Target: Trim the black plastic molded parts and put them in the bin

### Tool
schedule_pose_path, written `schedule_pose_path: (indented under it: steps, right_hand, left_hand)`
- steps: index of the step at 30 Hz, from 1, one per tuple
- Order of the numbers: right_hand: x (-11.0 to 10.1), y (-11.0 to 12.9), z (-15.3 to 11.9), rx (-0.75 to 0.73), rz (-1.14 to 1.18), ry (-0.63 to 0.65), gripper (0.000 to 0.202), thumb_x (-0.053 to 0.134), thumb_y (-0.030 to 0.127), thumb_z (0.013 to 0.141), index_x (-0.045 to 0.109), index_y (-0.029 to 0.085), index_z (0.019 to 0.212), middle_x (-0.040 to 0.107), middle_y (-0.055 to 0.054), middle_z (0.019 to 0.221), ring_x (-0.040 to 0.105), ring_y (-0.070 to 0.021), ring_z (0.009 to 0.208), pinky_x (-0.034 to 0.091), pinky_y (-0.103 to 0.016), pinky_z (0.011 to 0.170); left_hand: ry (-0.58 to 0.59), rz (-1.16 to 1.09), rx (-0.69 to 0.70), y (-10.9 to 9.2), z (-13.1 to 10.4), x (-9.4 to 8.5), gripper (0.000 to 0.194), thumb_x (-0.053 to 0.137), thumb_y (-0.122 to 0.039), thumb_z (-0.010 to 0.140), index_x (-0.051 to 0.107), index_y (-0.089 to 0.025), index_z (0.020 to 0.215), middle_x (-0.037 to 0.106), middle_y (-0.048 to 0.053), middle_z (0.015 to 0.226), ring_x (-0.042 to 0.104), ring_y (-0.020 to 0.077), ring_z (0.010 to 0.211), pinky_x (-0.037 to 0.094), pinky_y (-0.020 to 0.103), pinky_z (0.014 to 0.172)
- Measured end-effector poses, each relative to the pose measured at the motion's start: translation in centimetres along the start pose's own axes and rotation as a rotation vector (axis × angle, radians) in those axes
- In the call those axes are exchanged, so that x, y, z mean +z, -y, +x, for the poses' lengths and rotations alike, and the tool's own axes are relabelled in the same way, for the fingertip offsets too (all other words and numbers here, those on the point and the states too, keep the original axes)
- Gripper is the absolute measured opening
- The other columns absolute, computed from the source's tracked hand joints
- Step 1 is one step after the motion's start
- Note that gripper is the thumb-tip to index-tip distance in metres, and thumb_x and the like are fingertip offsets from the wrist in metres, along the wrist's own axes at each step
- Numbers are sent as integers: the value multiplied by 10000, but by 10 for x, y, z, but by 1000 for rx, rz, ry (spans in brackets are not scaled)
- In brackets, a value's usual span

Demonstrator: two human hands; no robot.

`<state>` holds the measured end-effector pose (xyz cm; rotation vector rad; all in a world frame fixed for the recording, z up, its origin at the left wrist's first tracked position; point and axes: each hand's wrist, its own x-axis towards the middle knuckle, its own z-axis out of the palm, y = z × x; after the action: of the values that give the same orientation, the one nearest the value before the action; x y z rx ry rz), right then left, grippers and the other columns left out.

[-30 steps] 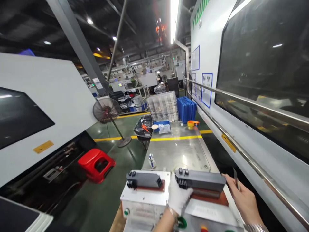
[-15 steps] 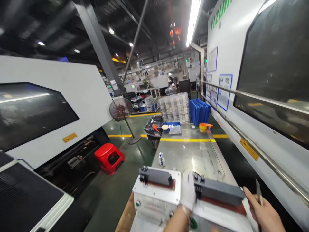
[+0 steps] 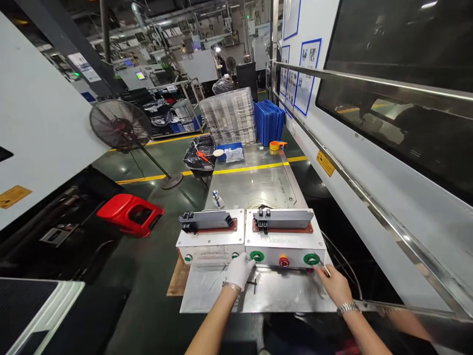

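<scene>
My left hand (image 3: 240, 271), in a white glove, reaches to the left green button (image 3: 257, 256) on the right white control box (image 3: 284, 241); its fingers are partly spread and its fingertips touch or nearly touch the button. My bare right hand (image 3: 335, 285) is closed on a small knife (image 3: 326, 269), with fingertips at the right green button (image 3: 312, 259). Between the hands is a red knob (image 3: 284, 261). A long dark grey plastic part (image 3: 284, 219) lies on the right box's red-brown holder. A similar grey part (image 3: 209, 220) sits on the left box (image 3: 207, 240).
A metal table (image 3: 254, 187) extends ahead, with a small bottle (image 3: 217, 198), a blue tray (image 3: 229, 152) and orange-yellow tape (image 3: 278, 146). A red stool (image 3: 130, 215) and a floor fan (image 3: 120, 124) stand left. A rail (image 3: 364, 197) runs along the machine at right.
The view has tilted down and closer to the boxes. My left hand has moved from between the grey parts to the left green button; my right hand has left the part's end for the right button.
</scene>
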<state>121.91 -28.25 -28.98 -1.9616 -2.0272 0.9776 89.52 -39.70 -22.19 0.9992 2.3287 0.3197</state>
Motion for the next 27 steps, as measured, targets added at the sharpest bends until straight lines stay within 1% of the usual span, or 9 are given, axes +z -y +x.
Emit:
schedule_pose_path:
  steps: [3,7,12,15,17,20,22,25,27]
  right_hand:
    - [4,-3,12,-12,-100,27,331,635,486,1029,662,188,887,659,29,791,639,-128,706,559,-304,715]
    - [2,-9,23,-16,-212,58,406,572,568,1043,674,184,959,662,17,808,634,-130,704,568,-319,713]
    - [21,-8,-11,-130,-309,116,319,574,493,1062,671,225,919,676,8,823,667,-145,749,568,-303,721]
    - [63,23,-41,-370,-311,271,240,628,403,1045,687,217,905,722,-13,941,694,-166,891,598,-348,844]
    - [102,55,-54,-523,-304,390,172,659,363,1029,710,199,1021,732,-34,1095,699,-183,1010,598,-390,925]
    - [156,109,-61,-618,-346,494,240,684,340,1013,687,181,1193,696,-70,1265,692,-208,1082,602,-430,948]
    - [179,140,-60,-625,-391,524,282,707,351,997,678,171,1212,684,-85,1284,691,-220,1090,609,-432,931]
    - [183,173,-60,-628,-433,548,277,713,373,993,686,165,1173,702,-78,1215,703,-206,1029,617,-398,885]
    - [164,185,-60,-644,-442,550,217,711,375,995,700,187,1102,722,-47,1109,708,-183,953,613,-363,844]
  left_hand:
    - [16,8,20,-5,16,14,141,712,-327,887,721,-189,860,771,52,841,709,197,849,468,287,760]
    - [-25,-2,-26,-17,24,23,161,722,-351,853,720,-190,859,768,89,855,715,246,900,471,338,817]
    - [-59,-171,-77,-2,-4,28,202,663,-412,884,711,-222,933,784,61,909,724,238,924,483,332,833]
    - [-94,-326,-174,33,-46,32,263,563,-429,941,708,-239,1050,777,26,877,733,208,838,501,314,786]
    - [-136,-384,-277,62,-83,41,256,545,-392,938,705,-214,1028,769,50,864,735,240,873,511,345,818]
    - [-146,-480,-399,98,-141,63,207,525,-355,939,674,-214,957,735,38,788,715,223,778,536,325,756]
    - [-155,-530,-476,113,-171,81,163,533,-311,931,666,-223,964,724,23,774,701,195,724,548,294,711]
    - [-218,-673,-602,122,-193,104,105,650,-320,866,684,-239,923,671,-5,672,661,174,609,542,271,613]
    - [-291,-783,-687,124,-192,112,147,743,-350,797,699,-257,902,651,-20,635,637,162,558,538,259,571]
